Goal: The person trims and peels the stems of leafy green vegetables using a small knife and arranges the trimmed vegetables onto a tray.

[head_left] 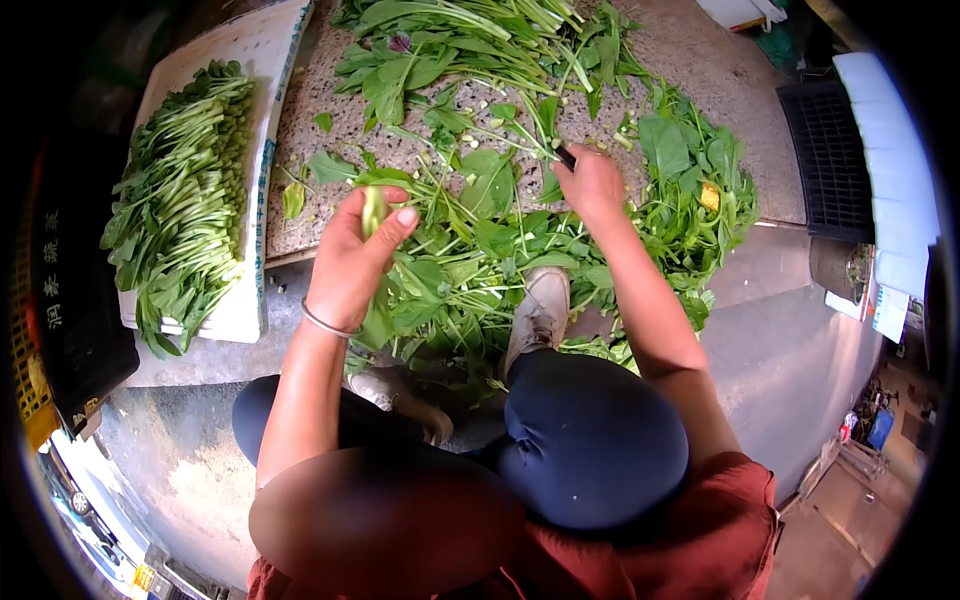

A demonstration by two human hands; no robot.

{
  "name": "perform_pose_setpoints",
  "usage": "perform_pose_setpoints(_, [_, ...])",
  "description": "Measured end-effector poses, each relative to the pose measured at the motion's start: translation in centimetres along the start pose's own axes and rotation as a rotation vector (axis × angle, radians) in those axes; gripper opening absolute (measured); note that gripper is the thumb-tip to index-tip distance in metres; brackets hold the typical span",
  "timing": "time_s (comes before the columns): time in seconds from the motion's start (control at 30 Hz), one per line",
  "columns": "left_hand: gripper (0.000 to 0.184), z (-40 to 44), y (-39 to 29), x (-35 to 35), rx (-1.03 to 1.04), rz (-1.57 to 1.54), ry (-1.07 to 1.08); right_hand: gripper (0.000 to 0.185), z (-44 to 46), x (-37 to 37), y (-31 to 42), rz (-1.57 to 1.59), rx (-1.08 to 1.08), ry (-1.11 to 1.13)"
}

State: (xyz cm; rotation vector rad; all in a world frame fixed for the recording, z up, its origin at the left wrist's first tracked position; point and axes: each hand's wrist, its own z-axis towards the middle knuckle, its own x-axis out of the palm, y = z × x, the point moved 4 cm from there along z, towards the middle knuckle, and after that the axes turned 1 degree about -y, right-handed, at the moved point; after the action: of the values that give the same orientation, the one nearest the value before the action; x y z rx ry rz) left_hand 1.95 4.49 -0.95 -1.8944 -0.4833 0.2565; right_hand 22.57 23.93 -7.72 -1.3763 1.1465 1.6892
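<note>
My left hand (365, 240) is closed round a stalk of leafy greens (373, 208), its leaves hanging down below the palm. My right hand (592, 185) grips a dark-handled tool (565, 156); the handle shows at the fingertips, and its working end is hard to make out among the stems. Between and beneath the hands lie loose leaves and cut stems (490, 240). Beyond them, a pile of long-stemmed greens (460, 50) rests on the speckled stone slab (700, 60). At the left, a white foam tray (255, 225) holds neatly stacked greens (190, 190).
A heap of leaves with a yellow piece (710, 196) sits at the slab's right side. A black crate (826, 160) stands farther right. My shoes (540, 310) are among fallen leaves below the slab's front edge. A black box (80, 300) is at far left.
</note>
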Motion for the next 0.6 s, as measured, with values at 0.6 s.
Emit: perform_pose_setpoints(0.6, [0.020,-0.2,1.0,1.3,0.169,0.463,0.023,0.039,-6.2,-3.5,11.3,1.476,-0.069,0.838])
